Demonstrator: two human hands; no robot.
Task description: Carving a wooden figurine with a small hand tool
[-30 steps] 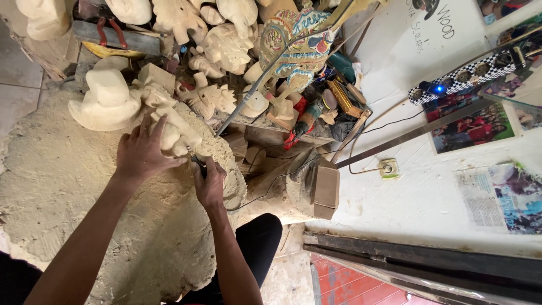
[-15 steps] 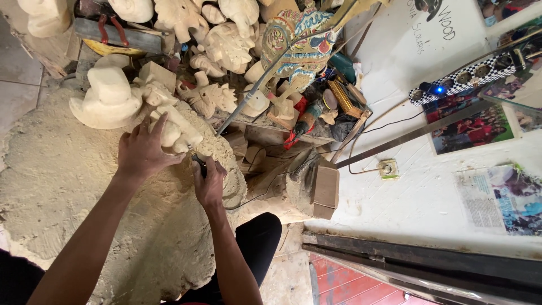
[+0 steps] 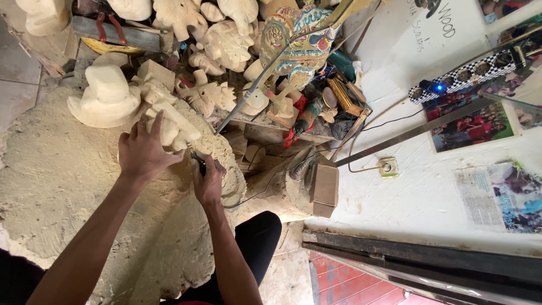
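Note:
A pale carved wooden figure (image 3: 169,125) lies on a floor thick with sawdust (image 3: 62,186). My left hand (image 3: 144,151) presses flat on the carving and steadies it. Just right of it, my right hand (image 3: 209,179) is closed around a small dark hand tool (image 3: 199,162) whose tip meets the lower edge of the carving. A thin black cord (image 3: 259,186) trails from near that hand toward the right. The tool's working end is hidden by my fingers and the wood.
A hat-shaped wooden piece (image 3: 106,97) sits left of the carving. Several unpainted carvings (image 3: 223,39), a painted figure (image 3: 296,42) and tools are piled behind. A wooden block (image 3: 324,189) stands at right, near a wall socket (image 3: 388,167). My dark-trousered knee (image 3: 257,237) is below.
My hands stay on the carving; the left hand shifts only slightly. Nothing was picked up or let go.

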